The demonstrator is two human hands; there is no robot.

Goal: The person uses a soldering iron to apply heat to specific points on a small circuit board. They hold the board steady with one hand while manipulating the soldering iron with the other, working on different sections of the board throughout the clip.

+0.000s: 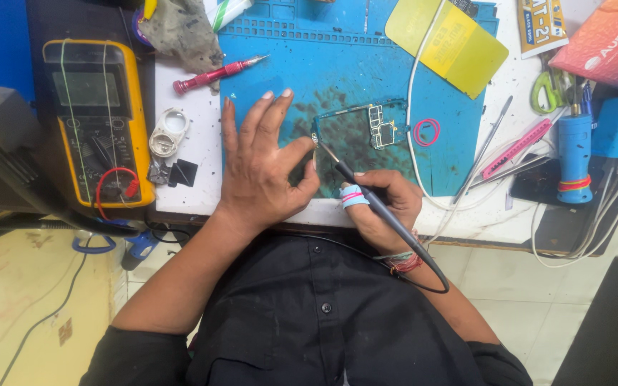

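Note:
A small blue circuit board with metal shields lies on the blue work mat. My left hand rests flat on the mat, with its thumb and forefinger pinching the board's left corner. My right hand grips a dark soldering iron like a pen. The iron's tip touches the board's left edge, right beside my left thumb. The iron's black cord runs back past my right wrist.
A yellow multimeter stands at the left, a red screwdriver beside the mat. A white cable, pink ring, yellow card, tweezers, pink tool and blue holder crowd the right.

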